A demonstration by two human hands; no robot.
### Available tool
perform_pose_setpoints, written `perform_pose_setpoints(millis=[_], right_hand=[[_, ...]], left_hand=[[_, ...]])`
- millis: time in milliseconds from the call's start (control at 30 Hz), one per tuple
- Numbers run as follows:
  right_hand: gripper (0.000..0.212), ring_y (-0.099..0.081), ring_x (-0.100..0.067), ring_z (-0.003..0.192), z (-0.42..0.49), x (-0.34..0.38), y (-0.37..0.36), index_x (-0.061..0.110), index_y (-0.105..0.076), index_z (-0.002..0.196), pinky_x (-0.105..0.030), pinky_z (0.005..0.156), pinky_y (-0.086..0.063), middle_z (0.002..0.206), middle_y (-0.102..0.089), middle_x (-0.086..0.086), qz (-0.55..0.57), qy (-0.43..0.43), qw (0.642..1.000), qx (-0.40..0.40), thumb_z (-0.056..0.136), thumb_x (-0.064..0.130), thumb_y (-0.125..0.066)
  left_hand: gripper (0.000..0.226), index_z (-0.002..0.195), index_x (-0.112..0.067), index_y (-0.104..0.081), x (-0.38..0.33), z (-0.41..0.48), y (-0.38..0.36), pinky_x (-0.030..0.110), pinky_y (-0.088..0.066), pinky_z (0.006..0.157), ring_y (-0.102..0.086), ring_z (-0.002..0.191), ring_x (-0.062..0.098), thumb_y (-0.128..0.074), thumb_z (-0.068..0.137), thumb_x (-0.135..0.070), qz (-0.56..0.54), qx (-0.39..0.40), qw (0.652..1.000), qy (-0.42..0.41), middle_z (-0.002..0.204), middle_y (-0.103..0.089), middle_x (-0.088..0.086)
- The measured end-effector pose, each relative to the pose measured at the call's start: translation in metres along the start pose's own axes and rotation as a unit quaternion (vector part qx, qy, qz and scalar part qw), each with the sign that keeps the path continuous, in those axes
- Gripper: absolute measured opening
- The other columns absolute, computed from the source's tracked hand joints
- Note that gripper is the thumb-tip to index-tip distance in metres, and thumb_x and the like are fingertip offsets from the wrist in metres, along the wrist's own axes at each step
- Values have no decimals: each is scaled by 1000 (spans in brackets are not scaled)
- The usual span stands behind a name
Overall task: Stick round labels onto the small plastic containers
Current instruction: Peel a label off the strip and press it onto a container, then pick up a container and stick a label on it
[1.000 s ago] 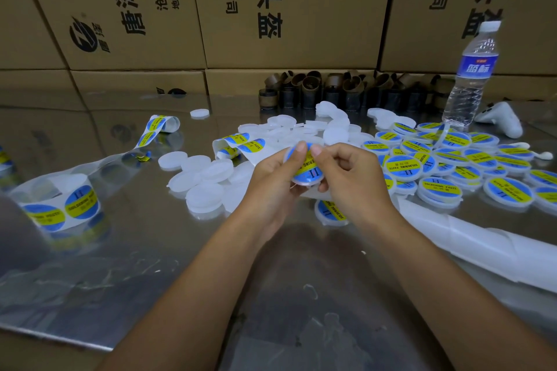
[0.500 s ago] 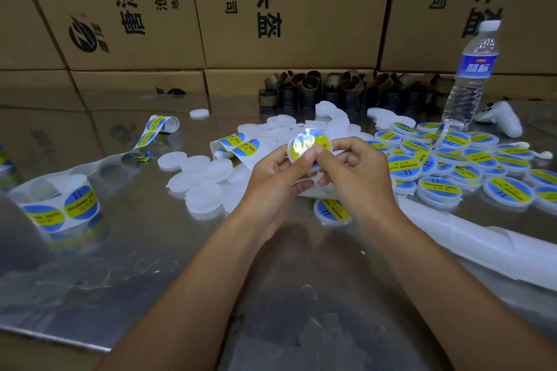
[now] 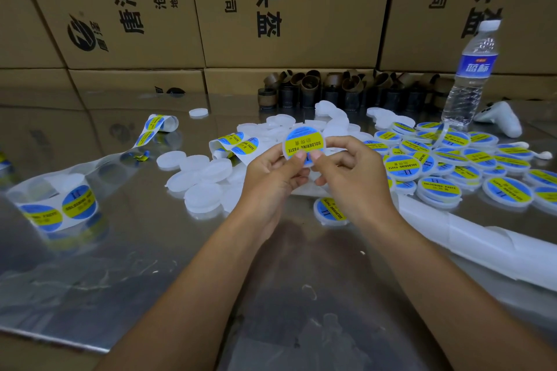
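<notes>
Fingers point(image 3: 297, 156) of left hand point(image 3: 271, 173) and right hand point(image 3: 352, 172) pinch round, translucent, glossy-labelled plastic container point(image 3: 303, 141).

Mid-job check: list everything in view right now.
held container: one, white, blue-yellow label, between the hands
labelled containers: many, blue-yellow, heaped right
unlabelled containers: many, white, centre-left
label strips: several, blue-yellow, left and centre
backing paper: one, white, right foreground
water bottle: one, clear, back right
controller: one, white, beside bottle
cardboard cores: many, brown, back centre
boxes: several, brown, behind
table: one, shiny metal, underneath
left hand: pinches held container
right hand: pinches held container
</notes>
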State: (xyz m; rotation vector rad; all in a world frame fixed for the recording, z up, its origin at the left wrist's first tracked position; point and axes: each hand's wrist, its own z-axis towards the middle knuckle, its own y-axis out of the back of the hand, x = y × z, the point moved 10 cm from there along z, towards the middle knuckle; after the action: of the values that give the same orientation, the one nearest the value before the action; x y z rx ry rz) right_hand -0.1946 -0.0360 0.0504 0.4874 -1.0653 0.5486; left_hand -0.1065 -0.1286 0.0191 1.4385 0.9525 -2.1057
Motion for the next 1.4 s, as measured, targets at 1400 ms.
perform_pose_setpoints(millis=[1400], right_hand=[[29,-51,-37,110,20,-48,107,14,-55,116,-40,83,-39,117,-59,-18,-380,-156,895,-175,87,19,-53]], left_hand=[[19,83,-18,-64,-5,-1,52,17,-51,52,-62,51,5,-51,96,-18,-92,-221,971,26,51,-59,-8]])
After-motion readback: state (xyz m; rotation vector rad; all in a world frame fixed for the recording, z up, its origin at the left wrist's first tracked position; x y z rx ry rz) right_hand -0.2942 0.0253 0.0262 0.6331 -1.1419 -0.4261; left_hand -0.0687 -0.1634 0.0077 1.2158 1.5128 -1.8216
